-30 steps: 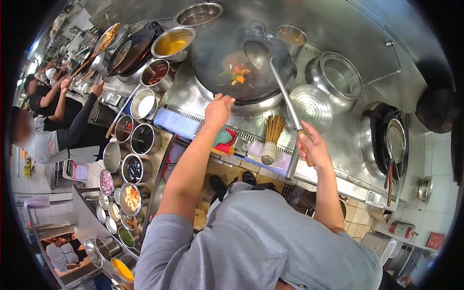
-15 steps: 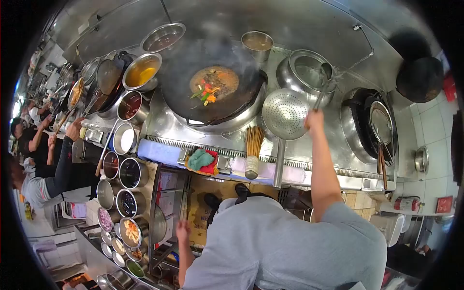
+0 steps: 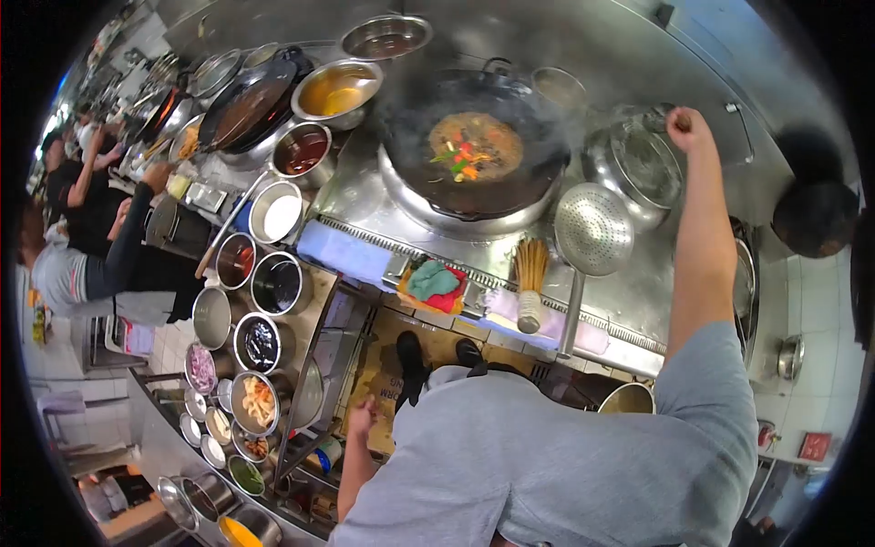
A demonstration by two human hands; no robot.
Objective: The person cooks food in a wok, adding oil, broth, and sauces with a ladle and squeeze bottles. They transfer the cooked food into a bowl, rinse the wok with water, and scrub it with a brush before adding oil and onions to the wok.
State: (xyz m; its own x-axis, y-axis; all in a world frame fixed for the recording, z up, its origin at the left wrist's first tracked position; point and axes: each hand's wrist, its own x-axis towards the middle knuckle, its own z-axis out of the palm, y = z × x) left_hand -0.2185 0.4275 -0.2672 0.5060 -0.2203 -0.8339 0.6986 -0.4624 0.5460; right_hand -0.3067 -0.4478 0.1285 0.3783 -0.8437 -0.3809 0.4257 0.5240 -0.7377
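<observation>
My right hand (image 3: 688,129) is raised at the back right, closed in a fist on the handle of a ladle. The ladle's bowl (image 3: 656,118) shows blurred beside it, over the rim of a steel pot of water (image 3: 643,169). My left hand (image 3: 363,416) hangs low beside my body with curled fingers and nothing visible in it. A black wok (image 3: 410,178) on the range holds a brown sauce with red, orange and green vegetable pieces (image 3: 469,150); steam rises from it. A perforated strainer (image 3: 594,230) rests right of the wok.
A bamboo wok brush (image 3: 530,278) and folded cloths (image 3: 433,281) lie along the range's front edge. Steel bowls of sauces and ingredients, such as the oil bowl (image 3: 335,91) and dark sauce pot (image 3: 258,344), line the left. Another person (image 3: 68,273) works at the far left.
My right hand has moved back and to the right, up past the water pot, with the ladle. My head view has shifted, so the range appears tilted. My left hand stays low.
</observation>
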